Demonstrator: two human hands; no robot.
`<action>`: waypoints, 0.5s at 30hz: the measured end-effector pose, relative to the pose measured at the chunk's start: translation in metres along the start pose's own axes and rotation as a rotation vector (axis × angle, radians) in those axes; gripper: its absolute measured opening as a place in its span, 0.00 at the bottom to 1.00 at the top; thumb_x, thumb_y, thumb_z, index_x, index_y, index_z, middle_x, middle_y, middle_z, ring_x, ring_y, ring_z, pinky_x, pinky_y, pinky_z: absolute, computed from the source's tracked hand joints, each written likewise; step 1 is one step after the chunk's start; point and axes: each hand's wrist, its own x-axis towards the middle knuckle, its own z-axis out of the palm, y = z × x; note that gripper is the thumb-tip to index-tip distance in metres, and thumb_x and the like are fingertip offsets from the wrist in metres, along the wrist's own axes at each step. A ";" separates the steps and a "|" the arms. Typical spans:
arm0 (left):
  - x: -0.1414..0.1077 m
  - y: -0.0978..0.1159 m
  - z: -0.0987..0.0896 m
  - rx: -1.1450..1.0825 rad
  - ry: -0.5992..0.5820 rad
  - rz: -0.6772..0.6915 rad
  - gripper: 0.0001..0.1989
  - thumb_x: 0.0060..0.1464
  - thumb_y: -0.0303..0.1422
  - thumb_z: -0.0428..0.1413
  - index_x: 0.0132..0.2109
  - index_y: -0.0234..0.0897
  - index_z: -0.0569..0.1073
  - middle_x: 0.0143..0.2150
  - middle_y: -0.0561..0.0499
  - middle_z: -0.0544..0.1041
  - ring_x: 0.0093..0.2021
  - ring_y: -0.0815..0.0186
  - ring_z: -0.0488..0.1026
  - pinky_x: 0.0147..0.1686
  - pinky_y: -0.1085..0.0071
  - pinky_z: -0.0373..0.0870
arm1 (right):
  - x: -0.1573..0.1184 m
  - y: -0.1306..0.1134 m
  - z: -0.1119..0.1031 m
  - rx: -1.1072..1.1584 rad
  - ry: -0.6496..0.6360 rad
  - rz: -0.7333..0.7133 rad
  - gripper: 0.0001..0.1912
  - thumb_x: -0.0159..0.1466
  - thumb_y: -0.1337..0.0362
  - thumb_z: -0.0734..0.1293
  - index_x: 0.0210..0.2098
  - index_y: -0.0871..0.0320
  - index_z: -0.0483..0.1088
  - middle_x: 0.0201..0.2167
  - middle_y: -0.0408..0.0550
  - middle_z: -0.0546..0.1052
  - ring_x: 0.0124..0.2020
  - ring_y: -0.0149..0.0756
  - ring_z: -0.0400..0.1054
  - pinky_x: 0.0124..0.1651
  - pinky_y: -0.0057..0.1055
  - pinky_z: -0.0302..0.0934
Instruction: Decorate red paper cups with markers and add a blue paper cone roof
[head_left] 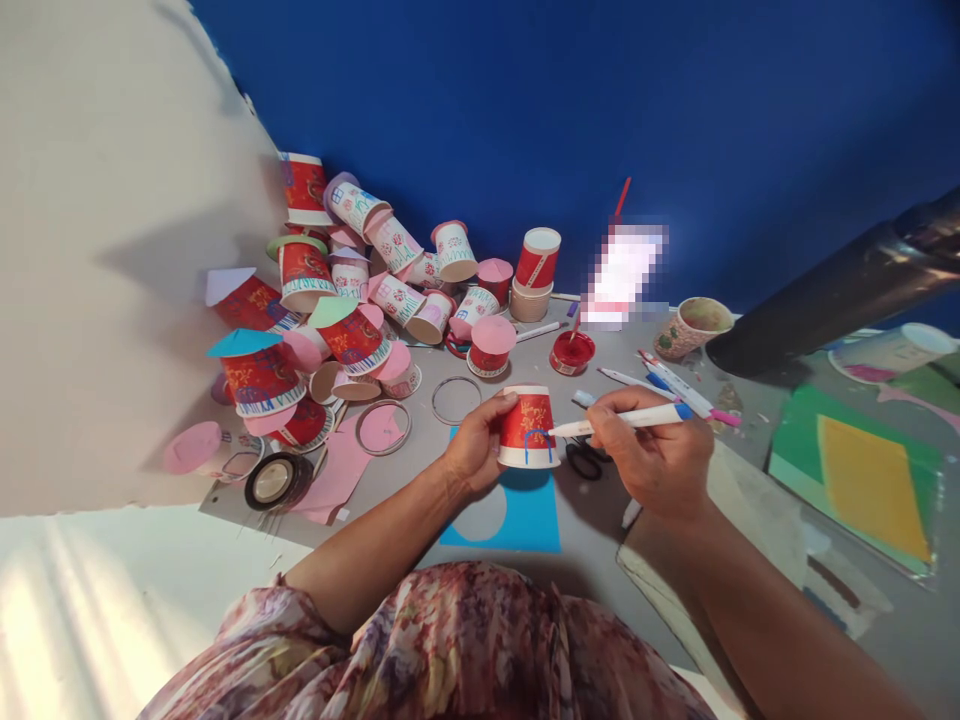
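My left hand (478, 445) grips a red paper cup (528, 415), which is upside down with its white rim at the bottom. On the cup's side is a blue arch outline beside gold printing. In my right hand (656, 450) is a white marker pen (622, 420) with a blue end; its tip is at the cup near the arch. Below the cup lies a blue paper sheet (536, 515) with a round hole cut out. Black-handled scissors (587, 460) rest between my hands, partly hidden.
Decorated cups with paper cone roofs (259, 375) are heaped at the left. Metal rings (384, 428), a tape roll (277, 482) and pink paper (334, 470) lie nearer. A red pot (572, 352), loose markers (686, 385) and coloured paper (870, 485) are to the right, near a dark pipe (825, 290).
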 end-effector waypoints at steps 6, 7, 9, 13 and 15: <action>-0.001 0.000 0.000 0.005 -0.003 0.008 0.10 0.54 0.32 0.63 0.43 0.33 0.76 0.36 0.45 0.80 0.36 0.59 0.80 0.41 0.63 0.78 | 0.000 0.003 0.002 -0.008 -0.018 -0.019 0.11 0.66 0.64 0.69 0.26 0.55 0.73 0.18 0.40 0.74 0.18 0.30 0.64 0.25 0.29 0.57; -0.001 -0.001 0.000 0.005 -0.004 0.011 0.10 0.54 0.31 0.63 0.43 0.33 0.76 0.36 0.46 0.80 0.36 0.59 0.79 0.41 0.63 0.78 | -0.001 0.003 0.002 -0.007 -0.026 -0.020 0.11 0.66 0.64 0.69 0.26 0.55 0.73 0.18 0.40 0.74 0.18 0.30 0.65 0.24 0.29 0.58; -0.001 -0.002 0.000 0.005 -0.007 0.017 0.10 0.53 0.31 0.64 0.43 0.33 0.75 0.35 0.47 0.80 0.35 0.60 0.79 0.40 0.64 0.78 | -0.002 0.003 0.003 0.002 -0.046 -0.024 0.10 0.66 0.64 0.69 0.27 0.55 0.73 0.18 0.40 0.74 0.19 0.30 0.65 0.24 0.28 0.58; 0.000 -0.003 0.000 0.011 -0.021 0.023 0.12 0.52 0.31 0.64 0.44 0.33 0.76 0.35 0.47 0.80 0.34 0.60 0.78 0.40 0.62 0.78 | -0.002 -0.001 0.003 0.030 -0.091 -0.032 0.10 0.66 0.65 0.69 0.28 0.55 0.73 0.19 0.39 0.74 0.18 0.28 0.64 0.24 0.27 0.58; 0.000 -0.003 0.000 0.019 -0.024 0.031 0.14 0.51 0.32 0.64 0.45 0.33 0.76 0.35 0.47 0.80 0.34 0.60 0.78 0.40 0.62 0.78 | -0.001 -0.004 0.003 0.041 -0.115 -0.033 0.10 0.66 0.66 0.68 0.28 0.55 0.73 0.19 0.38 0.74 0.18 0.27 0.64 0.25 0.27 0.57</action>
